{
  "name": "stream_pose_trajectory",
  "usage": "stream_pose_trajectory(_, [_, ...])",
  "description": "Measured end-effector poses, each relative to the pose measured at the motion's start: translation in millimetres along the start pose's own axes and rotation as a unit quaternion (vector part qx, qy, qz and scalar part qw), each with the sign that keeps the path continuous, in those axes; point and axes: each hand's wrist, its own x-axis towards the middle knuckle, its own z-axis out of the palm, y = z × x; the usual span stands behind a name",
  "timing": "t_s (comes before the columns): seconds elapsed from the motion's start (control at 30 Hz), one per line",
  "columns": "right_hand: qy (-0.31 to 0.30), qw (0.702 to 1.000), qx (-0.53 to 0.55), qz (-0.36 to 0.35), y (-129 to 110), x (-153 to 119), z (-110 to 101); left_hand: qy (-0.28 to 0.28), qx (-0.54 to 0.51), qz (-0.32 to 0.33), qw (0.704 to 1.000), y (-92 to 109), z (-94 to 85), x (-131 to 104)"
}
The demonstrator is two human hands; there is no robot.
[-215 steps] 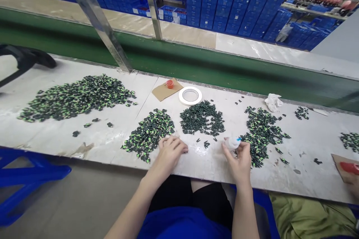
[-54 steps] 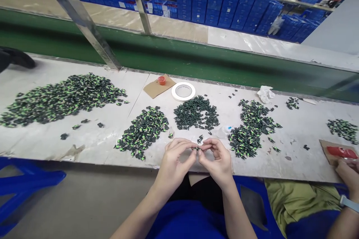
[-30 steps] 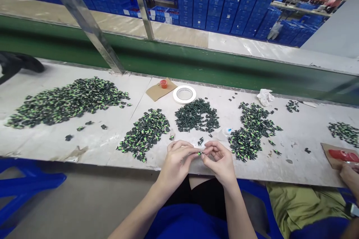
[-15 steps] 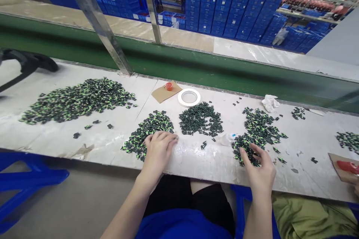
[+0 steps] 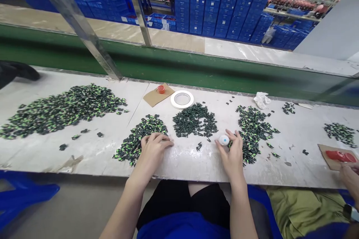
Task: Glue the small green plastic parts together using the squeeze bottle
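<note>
My right hand (image 5: 232, 153) is closed around a small white bottle (image 5: 223, 140), thumb on one side and fingers on the other; its blue tip points up toward me. My left hand (image 5: 154, 151) rests at the right edge of a pile of small black-and-green parts (image 5: 131, 140). Its fingers are curled with the tips together, and whatever they may hold is too small to make out. Between and beyond my hands lies a heap of small dark rod-like pieces (image 5: 190, 117). Another pile of black-and-green parts (image 5: 252, 127) spreads just right of the bottle.
A white tape roll (image 5: 172, 99) and a red cup (image 5: 160, 89) on cardboard (image 5: 153, 99) stand at the back. A larger parts pile (image 5: 70, 104) lies left, crumpled tissue (image 5: 261, 100) back right. At far right, a co-worker's hand (image 5: 350, 177) touches a red object (image 5: 336, 155) on cardboard.
My right hand has moved left from the right-hand pile and taken hold of the white bottle, which lay on the table. My left hand stays by its pile. The view has shifted slightly.
</note>
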Motion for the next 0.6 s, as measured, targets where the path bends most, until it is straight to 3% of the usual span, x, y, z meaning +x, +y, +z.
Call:
stream_pose_trajectory(0.13, [-0.062, 0.986, 0.135, 0.08, -14.3, -10.3, -9.4, 0.011, 0.002, 0.002, 1.0, -0.5, -0.4, 5.6])
stream_pose_trajectory(0.23, [-0.069, 0.972, 0.196, 0.112, -20.3, -17.6, -12.0, 0.007, 0.0, 0.007, 1.0, 4.8, -1.6, 7.7])
stream_pose_trajectory(0.33, [-0.031, 0.958, 0.257, 0.126, -22.3, -21.9, -8.3, -0.017, -0.01, 0.016, 1.0, 18.4, 2.0, 6.8])
stream_pose_trajectory(0.5, [0.084, 0.898, 0.373, 0.219, -24.1, -24.8, 4.0, -0.025, -0.052, 0.01, 0.998, 43.9, 20.4, 1.1])
stream_pose_trajectory(0.6, [0.109, 0.899, 0.353, 0.236, -25.3, -27.2, 9.1, -0.002, -0.1, -0.028, 0.995, 47.9, 26.5, -3.2])
